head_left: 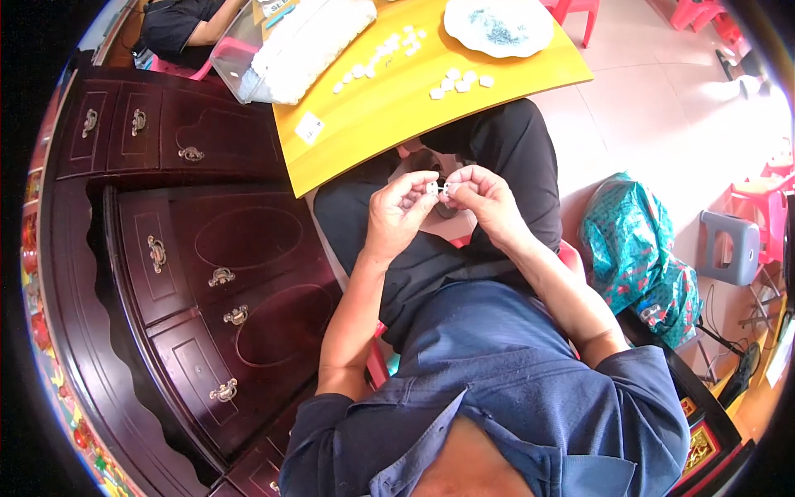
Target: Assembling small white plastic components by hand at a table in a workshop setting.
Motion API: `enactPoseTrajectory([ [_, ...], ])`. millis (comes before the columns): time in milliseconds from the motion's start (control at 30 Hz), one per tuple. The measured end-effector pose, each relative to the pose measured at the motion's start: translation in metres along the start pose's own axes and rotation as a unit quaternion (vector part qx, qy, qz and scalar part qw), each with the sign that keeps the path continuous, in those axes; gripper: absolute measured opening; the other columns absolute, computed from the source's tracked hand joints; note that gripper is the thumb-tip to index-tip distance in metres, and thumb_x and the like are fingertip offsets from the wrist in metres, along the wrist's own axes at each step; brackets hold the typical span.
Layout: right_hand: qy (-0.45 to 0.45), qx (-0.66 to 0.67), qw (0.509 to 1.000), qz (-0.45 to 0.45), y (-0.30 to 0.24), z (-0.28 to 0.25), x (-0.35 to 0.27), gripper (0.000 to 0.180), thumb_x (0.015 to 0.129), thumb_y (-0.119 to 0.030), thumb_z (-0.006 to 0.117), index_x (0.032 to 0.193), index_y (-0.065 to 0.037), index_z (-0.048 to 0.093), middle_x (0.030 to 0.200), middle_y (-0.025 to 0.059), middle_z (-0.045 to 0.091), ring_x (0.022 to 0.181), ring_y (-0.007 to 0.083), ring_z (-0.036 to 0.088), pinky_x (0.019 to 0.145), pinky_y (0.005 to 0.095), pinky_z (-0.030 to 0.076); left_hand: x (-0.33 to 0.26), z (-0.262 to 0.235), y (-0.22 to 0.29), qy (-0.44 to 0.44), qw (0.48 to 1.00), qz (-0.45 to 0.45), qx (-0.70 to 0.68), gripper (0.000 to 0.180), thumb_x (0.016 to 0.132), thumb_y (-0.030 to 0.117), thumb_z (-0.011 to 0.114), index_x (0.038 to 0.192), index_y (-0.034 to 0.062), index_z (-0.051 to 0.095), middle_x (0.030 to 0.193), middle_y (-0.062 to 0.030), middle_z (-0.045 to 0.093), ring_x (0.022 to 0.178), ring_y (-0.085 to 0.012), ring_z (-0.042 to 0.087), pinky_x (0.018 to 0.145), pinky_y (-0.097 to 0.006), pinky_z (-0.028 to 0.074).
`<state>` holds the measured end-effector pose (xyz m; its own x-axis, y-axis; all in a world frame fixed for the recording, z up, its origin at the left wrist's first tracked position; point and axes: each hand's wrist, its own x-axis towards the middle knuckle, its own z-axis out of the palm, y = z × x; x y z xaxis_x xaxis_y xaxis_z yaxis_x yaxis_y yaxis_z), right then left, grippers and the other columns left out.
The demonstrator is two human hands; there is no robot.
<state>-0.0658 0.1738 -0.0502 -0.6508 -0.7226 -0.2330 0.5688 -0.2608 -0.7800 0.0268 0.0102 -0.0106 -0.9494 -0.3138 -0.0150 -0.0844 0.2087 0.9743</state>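
Above my lap, just in front of the table edge, both hands are held close together. My left hand (396, 214) pinches a small white piece (432, 188) with a dark spot on it between thumb and fingers. A second small white piece (446, 190) sits in the fingertips of my right hand (490, 205), facing the first one. The two pieces are very near each other; whether they are joined I cannot tell. Their exact kind is too small to make out.
The yellow table (373, 124) bears scattered white pieces (462, 83), a scalloped plate (498, 33), a white card (309, 127) and a clear bin (248, 86) with white contents. Dark drawers (207, 273) stand left, a green bag (633, 240) and grey stool (729, 248) right. Another person (174, 37) sits far left.
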Motion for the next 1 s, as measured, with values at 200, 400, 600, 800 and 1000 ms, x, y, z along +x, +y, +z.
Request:
enactPoseTrajectory([
  [200,-0.01,0.008,1.0,-0.007,0.0005,-0.0002,-0.0008,0.012,0.098,-0.011,0.064,0.106,-0.003,0.062,0.093,0.0045,0.071,0.086,0.0102,0.067,0.081,0.0257,0.053,0.0003,-0.0034,-0.0035,-0.027,0.999,0.01,0.033,0.031,0.091,0.0,0.07,0.121,-0.0002,0.066,0.101,-0.0014,0.068,0.087,-0.0056,0.062,0.079,-0.021,0.051],
  [400,-0.008,0.001,1.0,0.001,0.0003,-0.0017,-0.0006,0.013,0.098,-0.012,0.063,0.107,-0.003,0.061,0.093,0.005,0.071,0.086,0.0094,0.067,0.08,0.0234,0.052,0.001,-0.0024,-0.0051,-0.014,1.0,-0.005,0.003,0.032,0.09,-0.001,0.07,0.122,-0.0002,0.066,0.101,-0.0012,0.068,0.088,-0.0067,0.063,0.081,-0.022,0.052],
  [600,-0.008,-0.004,1.0,-0.001,-0.001,-0.0002,-0.001,0.012,0.099,-0.012,0.062,0.106,-0.002,0.061,0.094,0.0051,0.071,0.084,0.0085,0.066,0.077,0.0214,0.052,0.0007,-0.0031,-0.0054,-0.021,1.0,-0.002,-0.009,0.031,0.09,-0.001,0.07,0.121,-0.0006,0.066,0.101,-0.0013,0.067,0.089,-0.0069,0.063,0.081,-0.022,0.052],
  [800,-0.013,0.001,1.0,-0.001,-0.0012,-0.0005,-0.0011,0.011,0.098,-0.01,0.063,0.106,-0.002,0.062,0.094,0.0043,0.071,0.086,0.0091,0.067,0.08,0.0233,0.052,0.0019,-0.0025,-0.0041,-0.041,0.999,-0.01,-0.03,0.029,0.091,-0.001,0.07,0.12,-0.0013,0.067,0.099,-0.0019,0.067,0.089,-0.0085,0.065,0.082,-0.022,0.052],
  [1000,-0.008,0.0,1.0,0.006,-0.0035,0.0026,-0.0024,0.01,0.099,-0.008,0.06,0.105,0.0,0.061,0.093,0.0051,0.071,0.085,0.0096,0.066,0.081,0.0234,0.052,0.0033,-0.0039,-0.0087,-0.043,0.998,-0.009,-0.053,0.028,0.091,0.0,0.07,0.118,-0.0018,0.068,0.1,-0.0028,0.067,0.09,-0.0103,0.066,0.083,-0.023,0.053],
])
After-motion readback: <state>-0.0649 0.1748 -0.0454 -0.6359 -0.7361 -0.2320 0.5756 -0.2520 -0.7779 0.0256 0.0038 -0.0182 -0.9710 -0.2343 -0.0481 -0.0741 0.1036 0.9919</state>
